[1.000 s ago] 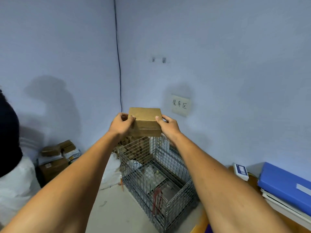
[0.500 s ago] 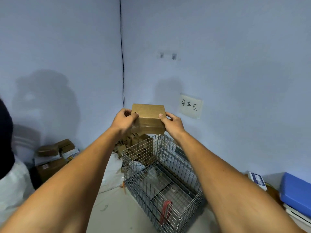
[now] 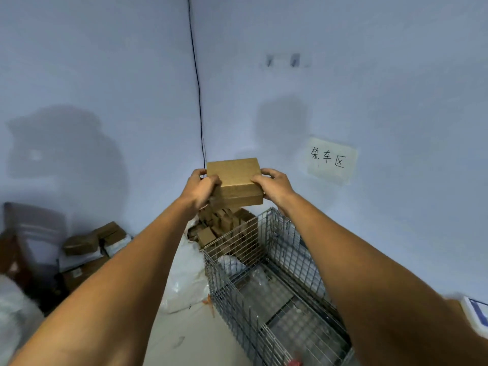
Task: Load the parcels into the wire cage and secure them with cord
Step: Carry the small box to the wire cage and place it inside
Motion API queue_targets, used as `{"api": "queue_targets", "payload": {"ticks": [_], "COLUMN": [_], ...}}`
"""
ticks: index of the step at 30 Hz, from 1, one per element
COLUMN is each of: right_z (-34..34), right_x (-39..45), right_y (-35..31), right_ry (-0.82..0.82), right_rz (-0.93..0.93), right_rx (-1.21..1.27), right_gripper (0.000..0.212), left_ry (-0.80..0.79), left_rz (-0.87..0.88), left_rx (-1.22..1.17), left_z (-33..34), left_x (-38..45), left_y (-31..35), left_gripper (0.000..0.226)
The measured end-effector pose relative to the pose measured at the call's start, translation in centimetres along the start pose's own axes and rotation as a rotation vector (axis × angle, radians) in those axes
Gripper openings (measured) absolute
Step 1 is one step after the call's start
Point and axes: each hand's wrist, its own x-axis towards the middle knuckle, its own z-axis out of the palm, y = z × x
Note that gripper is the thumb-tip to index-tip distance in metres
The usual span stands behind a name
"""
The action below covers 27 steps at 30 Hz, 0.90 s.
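A brown cardboard parcel (image 3: 235,178) is held at arm's length above the far corner of the wire cage (image 3: 266,291). My left hand (image 3: 200,191) grips its left side and my right hand (image 3: 274,184) grips its right side, thumbs on top. The cage stands open-topped on the floor, with clear plastic-wrapped items on its bottom. A red piece (image 3: 295,362) shows at the cage's near edge; whether it is the cord I cannot tell. Behind the cage lies a pile of small brown parcels (image 3: 221,228) in the wall corner.
More brown boxes (image 3: 89,241) and white bags (image 3: 184,278) lie on the floor at left. A paper sign (image 3: 331,161) hangs on the right wall. A black cable (image 3: 196,83) runs down the corner. A white and blue box (image 3: 478,310) sits at the right edge.
Both hands have kept their grip on the parcel. The cage and wall sign have shifted right and down in view, so the parcel now hangs nearer the pile behind the cage.
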Motion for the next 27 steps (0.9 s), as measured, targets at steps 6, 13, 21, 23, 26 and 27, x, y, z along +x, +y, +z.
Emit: {"api": "queue_targets", "payload": {"ticks": [6, 13, 21, 23, 26, 27], "right_z": [0.2, 1.4, 1.4, 1.0, 0.9, 1.1], "right_x": [11.4, 21.9, 33.6, 36.9, 41.2, 42.4], "right_y": [0.6, 1.6, 3.8, 5.9, 11.0, 13.2], "right_ry": [-0.024, 0.006, 0.108, 0.146, 0.245, 0.302], "right_rz": [0.075, 0.091, 0.130, 0.129, 0.168, 0.208], "right_rx": [0.029, 0.055, 0.042, 0.030, 0.063, 0.075], "right_gripper": [0.051, 0.051, 0.051, 0.050, 0.047, 0.045], "left_ry": [-0.035, -0.015, -0.075, -0.108, -0.186, -0.223], "left_rz": [-0.064, -0.068, -0.055, -0.039, 0.004, 0.015], "left_rx": [0.011, -0.020, -0.024, -0.020, 0.008, 0.029], "left_z": [2.1, 3.8, 7.5, 9.4, 13.1, 14.6], "left_x": [11.0, 21.4, 35.1, 39.3, 45.3, 47.2], "left_y": [0.5, 0.4, -1.2, -2.6, -6.5, -8.2], "left_gripper": [0.060, 0.061, 0.053, 0.054, 0.050, 0.046]}}
